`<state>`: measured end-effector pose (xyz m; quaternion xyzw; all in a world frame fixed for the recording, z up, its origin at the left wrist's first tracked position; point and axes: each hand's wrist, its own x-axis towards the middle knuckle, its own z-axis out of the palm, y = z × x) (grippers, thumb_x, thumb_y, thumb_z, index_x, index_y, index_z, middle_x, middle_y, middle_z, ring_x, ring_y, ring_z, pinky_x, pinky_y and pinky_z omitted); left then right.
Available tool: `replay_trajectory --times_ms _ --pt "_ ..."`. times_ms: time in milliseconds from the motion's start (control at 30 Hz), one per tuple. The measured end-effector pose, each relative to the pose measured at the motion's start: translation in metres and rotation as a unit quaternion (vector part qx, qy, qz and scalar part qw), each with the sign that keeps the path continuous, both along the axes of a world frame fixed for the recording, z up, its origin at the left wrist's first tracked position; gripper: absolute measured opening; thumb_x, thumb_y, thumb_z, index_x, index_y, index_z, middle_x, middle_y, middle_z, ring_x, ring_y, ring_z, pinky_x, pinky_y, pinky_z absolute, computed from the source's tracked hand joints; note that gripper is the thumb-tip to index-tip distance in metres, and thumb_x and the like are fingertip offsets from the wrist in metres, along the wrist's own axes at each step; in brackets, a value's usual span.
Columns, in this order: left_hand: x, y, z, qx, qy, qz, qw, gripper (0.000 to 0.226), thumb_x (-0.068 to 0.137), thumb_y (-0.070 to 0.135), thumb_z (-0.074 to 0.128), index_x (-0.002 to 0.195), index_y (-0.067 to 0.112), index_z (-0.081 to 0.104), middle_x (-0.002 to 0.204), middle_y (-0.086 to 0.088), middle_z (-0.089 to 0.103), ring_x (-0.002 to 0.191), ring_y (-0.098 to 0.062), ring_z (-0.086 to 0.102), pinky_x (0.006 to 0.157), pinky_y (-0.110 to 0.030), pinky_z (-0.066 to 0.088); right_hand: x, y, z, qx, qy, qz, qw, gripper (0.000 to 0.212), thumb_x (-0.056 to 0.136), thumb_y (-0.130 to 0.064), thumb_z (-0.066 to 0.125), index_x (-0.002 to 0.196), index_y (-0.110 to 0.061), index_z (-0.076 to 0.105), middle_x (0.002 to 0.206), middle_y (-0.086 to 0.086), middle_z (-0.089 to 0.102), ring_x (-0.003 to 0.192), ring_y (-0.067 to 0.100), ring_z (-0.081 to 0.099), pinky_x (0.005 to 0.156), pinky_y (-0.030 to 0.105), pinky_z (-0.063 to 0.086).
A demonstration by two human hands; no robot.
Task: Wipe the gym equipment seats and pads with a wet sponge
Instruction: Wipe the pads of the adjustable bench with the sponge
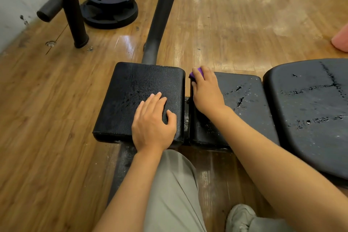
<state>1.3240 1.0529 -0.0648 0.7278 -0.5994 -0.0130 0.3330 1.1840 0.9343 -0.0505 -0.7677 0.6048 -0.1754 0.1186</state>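
Three black bench pads lie in a row. The left pad (131, 88) is square and looks damp. My left hand (153, 122) rests flat on its near right part, fingers straight. The middle pad (244, 103) is cracked and speckled. My right hand (205, 90) grips a purple sponge (197, 72) at that pad's far left corner, next to the gap between the pads. Most of the sponge is hidden under my fingers. The large right pad (310, 111) has torn cracks across its surface.
A black frame post (160, 17) rises behind the left pad. Another post (73, 9) and stacked weight plates (110, 2) stand at the far left by the wall. A pink object (340, 40) sits at the right edge. My knee and shoe are below, on the wooden floor.
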Motion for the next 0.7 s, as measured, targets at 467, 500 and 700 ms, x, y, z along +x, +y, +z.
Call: replay_trajectory --times_ms 467,500,700 --pt "0.0 0.001 -0.001 0.004 0.002 -0.005 1.0 0.048 0.09 0.033 0.043 0.126 0.013 0.067 0.138 -0.002 0.061 0.134 -0.017 0.05 0.116 -0.042 0.036 -0.016 0.129 0.0 -0.108 0.072 0.037 0.991 0.047 0.096 -0.024 0.038 0.131 0.0 0.058 0.138 0.022 0.054 0.129 0.043 0.05 0.102 0.049 0.048" --pt "0.0 0.001 -0.001 0.004 0.001 -0.005 1.0 0.047 0.09 0.033 0.044 0.126 0.013 0.067 0.138 -0.002 0.061 0.134 -0.017 0.051 0.116 -0.042 0.036 -0.011 0.118 0.0 -0.105 0.076 0.024 0.991 0.048 0.095 -0.024 0.037 0.129 0.001 0.059 0.136 0.023 0.056 0.127 0.045 0.052 0.1 0.051 0.049" --pt "0.0 0.001 -0.001 -0.005 0.005 -0.002 1.0 0.048 0.089 0.033 0.043 0.125 0.013 0.068 0.136 -0.002 0.062 0.132 -0.018 0.052 0.115 -0.043 0.038 0.008 0.108 -0.002 -0.093 0.116 -0.016 0.989 0.05 0.091 -0.024 0.038 0.125 0.005 0.061 0.134 0.026 0.056 0.126 0.048 0.051 0.101 0.053 0.049"
